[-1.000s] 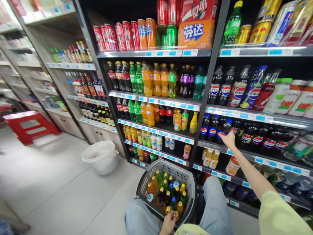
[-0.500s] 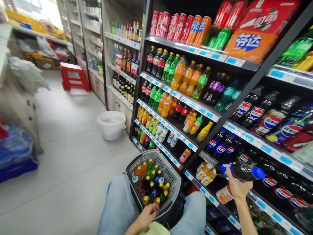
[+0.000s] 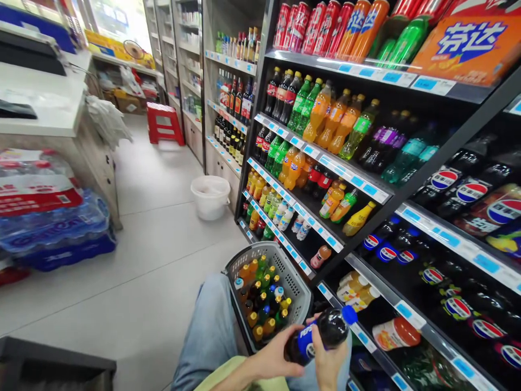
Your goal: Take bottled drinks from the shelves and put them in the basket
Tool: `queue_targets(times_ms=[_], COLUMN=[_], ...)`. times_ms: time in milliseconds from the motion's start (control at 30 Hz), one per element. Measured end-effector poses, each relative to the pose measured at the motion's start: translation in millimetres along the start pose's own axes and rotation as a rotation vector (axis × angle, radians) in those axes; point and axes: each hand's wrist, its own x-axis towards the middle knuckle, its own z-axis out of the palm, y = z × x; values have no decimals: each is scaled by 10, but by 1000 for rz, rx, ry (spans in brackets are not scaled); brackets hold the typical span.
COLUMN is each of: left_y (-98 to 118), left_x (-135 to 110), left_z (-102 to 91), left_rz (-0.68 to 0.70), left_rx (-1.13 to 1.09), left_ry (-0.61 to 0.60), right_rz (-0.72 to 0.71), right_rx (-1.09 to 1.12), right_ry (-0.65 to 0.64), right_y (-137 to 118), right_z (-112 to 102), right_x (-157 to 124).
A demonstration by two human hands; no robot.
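Note:
A dark Pepsi bottle (image 3: 334,329) with a blue cap and blue label lies tilted above my lap, its cap toward the upper right. My left hand (image 3: 280,354) grips it near the base. Around its middle, by the label, closes my right hand (image 3: 324,355). Just beyond the bottle, between my knees, stands a grey shopping basket (image 3: 299,277) filled with several upright bottles, many yellow-capped and a few blue- or white-capped.
Drink shelves (image 3: 362,182) rise close on my right, packed with bottles and cans. A white bucket (image 3: 210,198) and a red stool (image 3: 165,125) stand on the floor ahead. At the left are shrink-wrapped bottle packs (image 3: 57,228) beside a counter (image 3: 44,108).
The Pepsi bottle has come from the shelf at the right down to my lap in my right hand. My left hand has left the basket rim and taken hold of it. My view turned left.

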Motion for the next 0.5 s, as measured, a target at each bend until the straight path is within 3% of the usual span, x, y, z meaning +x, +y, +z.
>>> queue_targets(times_ms=[67,133,233,333,433,500], left_y=[-23,-60,-80,-23,99,205], left_x=[-75,-162,-274,-333,-367,-392], left_z=[-17,-27,-14,46,142,203], left_rz=[59,22,-92,-250,-328,-307], left_rx=[104,140,120,-67,-347,-432], left_ry=[-38,-20,-40,-131,-245,-203], right_rz=[32,69,200,308,320,325], right_rx=[30,80,235,473,641,660], right_ry=[52,62,-21,-51,-105,-122], right_y=[44,75,54,-48,-165,-225], right_z=[51,51,-24,-149,-280,-354], right_x=[-123,-182,-160,-38,115,198])
